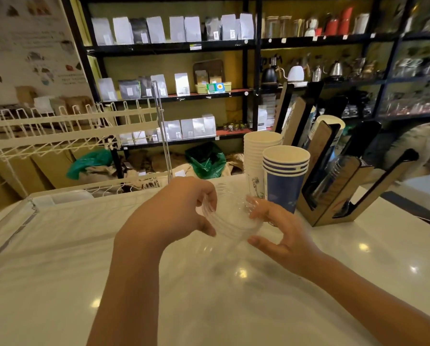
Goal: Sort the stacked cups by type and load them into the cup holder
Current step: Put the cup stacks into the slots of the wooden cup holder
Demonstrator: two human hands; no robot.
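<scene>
Single view only, head-mounted, wide-angle; no second view to compare. Camera looks forward and down from above the glossy white surface (pixel 233 295), close enough that both bare forearms enter from the bottom edge and run up to mid-frame. Straight edges bow toward the frame borders. Near field: surface fills the lower half. Mid field: brown cardboard cup holder with black slots (pixel 333 171) at right. Far field: black metal shelving with pale bags and kettles (pixel 174 48) fills the upper half, blurred.
</scene>
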